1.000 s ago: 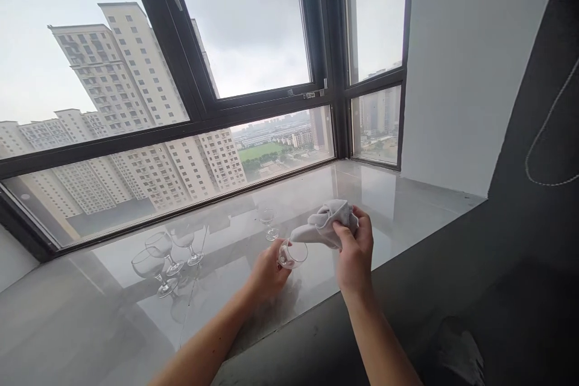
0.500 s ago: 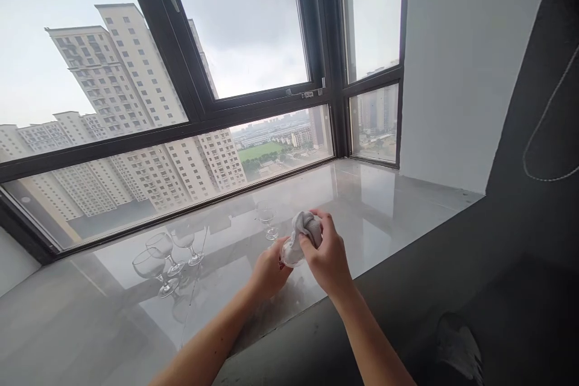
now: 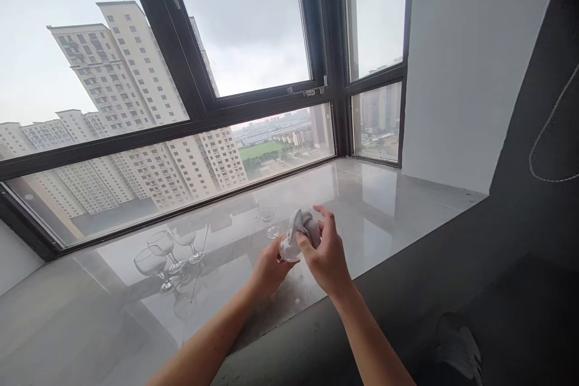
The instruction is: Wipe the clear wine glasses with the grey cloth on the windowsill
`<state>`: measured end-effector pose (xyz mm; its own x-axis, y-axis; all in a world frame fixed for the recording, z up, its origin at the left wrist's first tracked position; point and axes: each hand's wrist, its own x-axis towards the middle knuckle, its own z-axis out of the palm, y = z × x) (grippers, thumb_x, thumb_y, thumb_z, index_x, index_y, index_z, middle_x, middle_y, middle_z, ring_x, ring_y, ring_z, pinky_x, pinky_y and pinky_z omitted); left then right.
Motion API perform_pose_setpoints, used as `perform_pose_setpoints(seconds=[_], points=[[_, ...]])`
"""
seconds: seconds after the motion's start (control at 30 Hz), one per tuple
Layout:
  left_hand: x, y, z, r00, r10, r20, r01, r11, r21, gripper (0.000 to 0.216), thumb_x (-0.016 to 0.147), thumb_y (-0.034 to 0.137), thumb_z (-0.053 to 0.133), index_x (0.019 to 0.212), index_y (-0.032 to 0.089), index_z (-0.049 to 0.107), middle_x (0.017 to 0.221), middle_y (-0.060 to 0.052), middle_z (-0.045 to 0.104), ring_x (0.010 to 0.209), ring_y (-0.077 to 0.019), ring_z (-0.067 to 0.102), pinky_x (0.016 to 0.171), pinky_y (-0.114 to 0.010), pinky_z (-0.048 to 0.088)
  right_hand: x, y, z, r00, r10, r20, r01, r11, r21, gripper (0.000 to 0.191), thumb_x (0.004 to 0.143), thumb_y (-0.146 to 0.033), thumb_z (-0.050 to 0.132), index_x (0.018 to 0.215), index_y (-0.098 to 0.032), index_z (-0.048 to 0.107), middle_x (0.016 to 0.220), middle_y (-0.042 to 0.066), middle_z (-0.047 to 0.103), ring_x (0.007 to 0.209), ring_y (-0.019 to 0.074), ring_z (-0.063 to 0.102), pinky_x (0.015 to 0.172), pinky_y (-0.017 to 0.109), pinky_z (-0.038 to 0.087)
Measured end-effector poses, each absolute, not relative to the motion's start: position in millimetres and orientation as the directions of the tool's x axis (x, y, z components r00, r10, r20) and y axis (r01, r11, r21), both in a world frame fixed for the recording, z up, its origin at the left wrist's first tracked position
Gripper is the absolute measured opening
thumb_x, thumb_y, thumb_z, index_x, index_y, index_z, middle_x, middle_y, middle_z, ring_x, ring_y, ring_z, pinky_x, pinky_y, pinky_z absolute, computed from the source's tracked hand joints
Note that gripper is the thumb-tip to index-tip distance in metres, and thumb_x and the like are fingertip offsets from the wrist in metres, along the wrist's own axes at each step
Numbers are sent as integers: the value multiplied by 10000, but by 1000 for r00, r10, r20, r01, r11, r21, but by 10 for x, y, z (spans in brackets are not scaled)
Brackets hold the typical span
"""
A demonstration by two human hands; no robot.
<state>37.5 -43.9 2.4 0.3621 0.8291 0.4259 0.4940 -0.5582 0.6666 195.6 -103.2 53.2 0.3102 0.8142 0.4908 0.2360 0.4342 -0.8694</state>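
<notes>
My left hand [image 3: 270, 263] is closed around a clear wine glass [image 3: 289, 251], held tilted above the sill. A bunched grey cloth [image 3: 307, 224] is pinched in my right hand [image 3: 326, 253], whose index finger is raised off it. The cloth is pushed against the mouth of the glass and partly fills it. Cloth and fingers hide much of the glass. Just beyond my left hand, another stemmed glass [image 3: 268, 217] stands upright on the sill.
Three stemmed glasses, among them the nearest [image 3: 151, 264], stand upright on the left of the glossy grey windowsill [image 3: 217, 307]. Dark window frames [image 3: 337, 123] border the back. The sill's front edge runs diagonally below my hands. A white wall [image 3: 452, 72] closes off the right.
My right index finger has lifted slightly away from the cloth. The glass and cloth have turned a little in my hands. The camera view has shifted slightly; the standing glasses stay put.
</notes>
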Motion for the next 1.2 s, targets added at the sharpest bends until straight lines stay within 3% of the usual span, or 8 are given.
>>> perform_pose_setpoints(seconds=[0.33, 0.5, 0.67, 0.8, 1.0, 1.2], points=[[348, -424, -43, 337, 831, 442, 531, -556, 640, 516, 781, 294, 671, 1267, 173, 547, 902, -49, 726, 742, -166, 628, 659, -255, 461, 1974, -1020, 515, 230, 853, 468, 244, 415, -877, 576, 836, -357, 594, 1373, -228, 431, 1111, 90, 667, 1052, 250, 623, 898, 388, 483], [347, -427, -34, 318, 836, 447, 540, -547, 640, 507, 791, 291, 664, 1276, 195, 552, 891, -36, 728, 708, -152, 623, 646, -246, 458, 1958, -1014, 500, 284, 819, 498, 261, 434, -862, 634, 842, -376, 592, 1416, -234, 362, 1010, 62, 653, 927, 239, 633, 818, 382, 508], [357, -457, 4, 322, 834, 449, 547, -550, 631, 476, 806, 293, 651, 1267, 217, 557, 959, -38, 734, 755, -154, 645, 672, -242, 466, 1975, -976, 477, 422, 714, 558, 348, 441, -827, 702, 811, -375, 616, 1434, -237, 322, 1183, 105, 548, 1038, 254, 581, 858, 409, 509], [357, -463, 3, 320, 833, 451, 559, -550, 620, 466, 802, 278, 650, 1256, 225, 560, 969, -38, 735, 781, -161, 659, 687, -248, 474, 2011, -996, 491, 394, 724, 565, 397, 420, -816, 701, 821, -362, 596, 1456, -266, 315, 1304, 118, 499, 1156, 267, 525, 927, 433, 491], [348, -448, 10, 273, 844, 462, 579, -527, 622, 444, 814, 294, 637, 1240, 210, 547, 941, -43, 734, 788, -172, 664, 682, -256, 478, 2052, -1044, 484, 247, 832, 496, 367, 394, -843, 682, 840, -296, 518, 1484, -300, 296, 1156, 87, 600, 1020, 244, 600, 837, 407, 525], [354, -465, 30, 301, 841, 450, 588, -534, 607, 436, 818, 283, 617, 1245, 225, 548, 919, -25, 728, 749, -152, 643, 670, -243, 463, 2041, -1023, 478, 300, 761, 576, 371, 463, -805, 739, 758, -207, 561, 1450, -260, 306, 1143, 86, 574, 966, 223, 593, 831, 383, 522]])
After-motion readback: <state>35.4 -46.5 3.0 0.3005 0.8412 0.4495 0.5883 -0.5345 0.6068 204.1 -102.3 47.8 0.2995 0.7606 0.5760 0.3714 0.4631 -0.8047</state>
